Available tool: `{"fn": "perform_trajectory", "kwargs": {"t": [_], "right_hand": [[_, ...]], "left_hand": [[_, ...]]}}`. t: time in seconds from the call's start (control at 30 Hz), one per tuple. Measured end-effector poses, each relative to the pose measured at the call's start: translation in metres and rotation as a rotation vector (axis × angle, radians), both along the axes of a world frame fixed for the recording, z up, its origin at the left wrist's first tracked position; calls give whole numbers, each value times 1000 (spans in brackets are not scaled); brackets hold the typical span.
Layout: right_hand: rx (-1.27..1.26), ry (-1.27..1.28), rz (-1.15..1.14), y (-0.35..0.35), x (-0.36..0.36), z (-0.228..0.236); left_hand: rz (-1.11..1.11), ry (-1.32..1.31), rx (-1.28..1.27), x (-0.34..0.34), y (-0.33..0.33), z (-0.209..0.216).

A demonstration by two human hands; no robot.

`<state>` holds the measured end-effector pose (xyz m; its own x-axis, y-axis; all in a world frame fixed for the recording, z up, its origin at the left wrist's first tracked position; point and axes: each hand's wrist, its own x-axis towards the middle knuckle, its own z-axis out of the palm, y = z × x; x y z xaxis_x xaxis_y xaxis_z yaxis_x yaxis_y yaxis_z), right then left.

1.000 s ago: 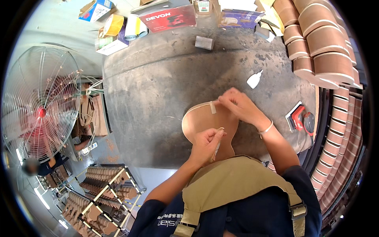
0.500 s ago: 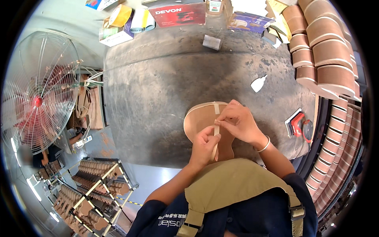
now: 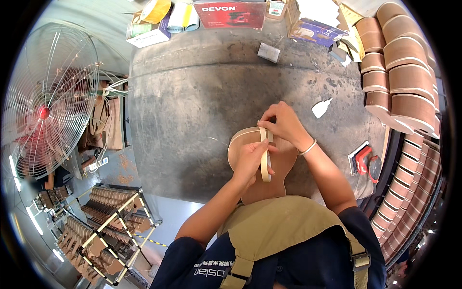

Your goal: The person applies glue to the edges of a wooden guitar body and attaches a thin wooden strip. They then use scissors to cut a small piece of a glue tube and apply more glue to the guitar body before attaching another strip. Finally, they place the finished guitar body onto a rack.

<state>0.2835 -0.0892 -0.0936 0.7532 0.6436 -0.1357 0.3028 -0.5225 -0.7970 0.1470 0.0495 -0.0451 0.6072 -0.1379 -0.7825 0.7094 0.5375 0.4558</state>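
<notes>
A small guitar-shaped wooden body (image 3: 285, 164) with pale edging lies on the dark worktop, its near end against my apron. Over its middle runs a narrow cream strip (image 3: 264, 168), apparently tape, with its lower end curling free. The fingers of my left hand (image 3: 250, 160) are closed on the strip partway along. At the body's far edge, my right hand (image 3: 284, 123) pinches the strip's upper end between thumb and finger. A short cream piece (image 3: 270, 137) sits on the wood beside it.
A white squeeze bottle (image 3: 321, 108) lies right of my hands. Farther off is a grey block (image 3: 268, 52). A red-and-black tool (image 3: 364, 161) rests near the right edge. Curved wooden pieces (image 3: 409, 79) are stacked at right. A caged fan (image 3: 45, 111) stands left.
My right hand has moved away from me to the body's far edge, and the cream strip now stretches longer between my hands. The view has shifted slightly.
</notes>
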Motion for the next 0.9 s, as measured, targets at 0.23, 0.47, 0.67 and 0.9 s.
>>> {"fn": "perform_trajectory", "kwargs": {"t": [0.23, 0.47, 0.67, 0.9], "right_hand": [[1, 172, -117, 9, -2, 30], [-85, 230, -57, 4, -19, 43], [-116, 185, 23, -1, -25, 30], [-136, 118, 14, -3, -30, 34]], "left_hand": [[21, 16, -31, -4, -1, -6], [20, -31, 11, -10, -8, -5], [-74, -15, 58, -21, -4, -22], [-101, -30, 15, -27, -3, -31]]}}
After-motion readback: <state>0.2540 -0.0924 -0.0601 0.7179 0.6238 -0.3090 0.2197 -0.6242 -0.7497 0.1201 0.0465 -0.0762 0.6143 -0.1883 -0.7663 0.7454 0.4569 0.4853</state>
